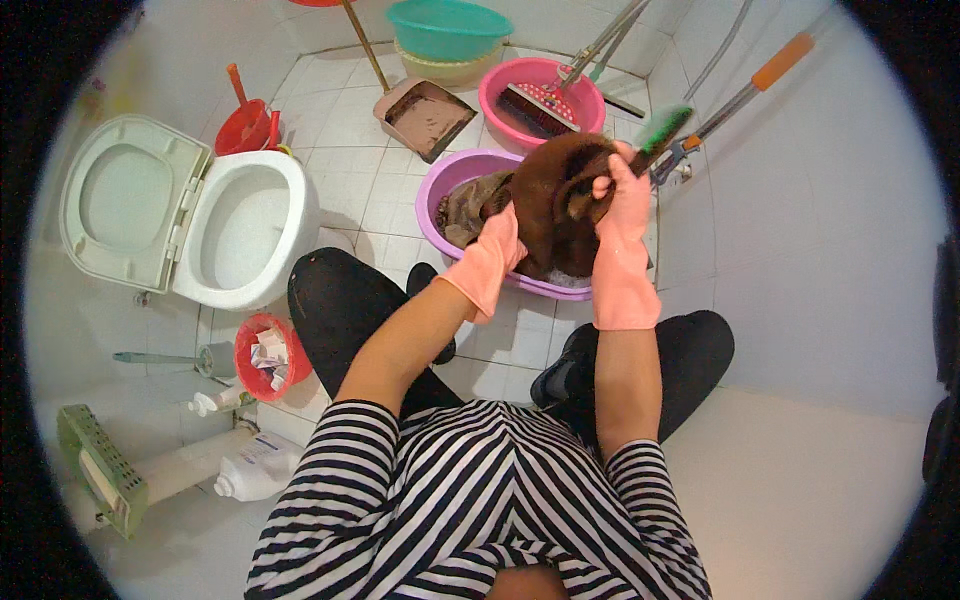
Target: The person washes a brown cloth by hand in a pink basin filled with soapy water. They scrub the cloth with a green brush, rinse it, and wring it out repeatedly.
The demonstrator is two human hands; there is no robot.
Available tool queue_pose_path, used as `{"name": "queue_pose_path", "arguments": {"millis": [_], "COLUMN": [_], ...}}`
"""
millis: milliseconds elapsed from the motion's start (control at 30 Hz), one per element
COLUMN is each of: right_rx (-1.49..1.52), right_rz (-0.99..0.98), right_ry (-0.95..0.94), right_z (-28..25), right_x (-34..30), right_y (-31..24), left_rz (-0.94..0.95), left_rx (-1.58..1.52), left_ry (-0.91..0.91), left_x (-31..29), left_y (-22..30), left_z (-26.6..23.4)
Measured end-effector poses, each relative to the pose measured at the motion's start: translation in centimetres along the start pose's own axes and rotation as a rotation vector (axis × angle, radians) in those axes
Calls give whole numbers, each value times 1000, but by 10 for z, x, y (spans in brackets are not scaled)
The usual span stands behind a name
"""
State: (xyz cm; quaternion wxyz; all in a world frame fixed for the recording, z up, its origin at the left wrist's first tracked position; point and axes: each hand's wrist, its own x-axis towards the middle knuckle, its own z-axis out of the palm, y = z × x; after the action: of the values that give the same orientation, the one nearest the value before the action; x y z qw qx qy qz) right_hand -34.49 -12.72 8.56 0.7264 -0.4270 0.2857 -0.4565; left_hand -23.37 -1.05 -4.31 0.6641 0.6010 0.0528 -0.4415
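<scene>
A dark brown plush cloth (545,190) is lifted, bunched and folded, above a purple basin (432,192). My left hand (497,250), in a pink rubber glove, is closed on the cloth's near left edge. My right hand (626,205), gloved the same way, is curled at the cloth's right side. A brush with green bristles (664,127) sticks up out of its grip; its handle is mostly hidden by the fingers and cloth. Inside the basin lie a wet grey-brown cloth (468,208) and some suds (568,280).
Beyond the basin stand a pink basin (490,95) with a broom head in it, a dustpan (425,115) and stacked basins (450,30). Left are a toilet (245,230) and a red waste bin (270,355). A long orange-ended handle (783,60) leans along the right wall.
</scene>
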Motion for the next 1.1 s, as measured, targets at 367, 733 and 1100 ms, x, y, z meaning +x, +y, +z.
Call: {"name": "queue_pose_path", "arguments": {"millis": [367,733,1100], "right_rx": [-571,-1457,-1578], "right_rz": [476,109,267], "right_ry": [-270,-355,-428], "right_z": [-44,-80,-94], "right_x": [-27,-10,25], "right_y": [86,139,195], "left_rz": [885,205,222], "left_rx": [666,1982,2089], "left_ry": [63,-289,-161], "left_x": [1,20,84], "left_y": [33,56,1], "left_z": [-20,-2,-5]}}
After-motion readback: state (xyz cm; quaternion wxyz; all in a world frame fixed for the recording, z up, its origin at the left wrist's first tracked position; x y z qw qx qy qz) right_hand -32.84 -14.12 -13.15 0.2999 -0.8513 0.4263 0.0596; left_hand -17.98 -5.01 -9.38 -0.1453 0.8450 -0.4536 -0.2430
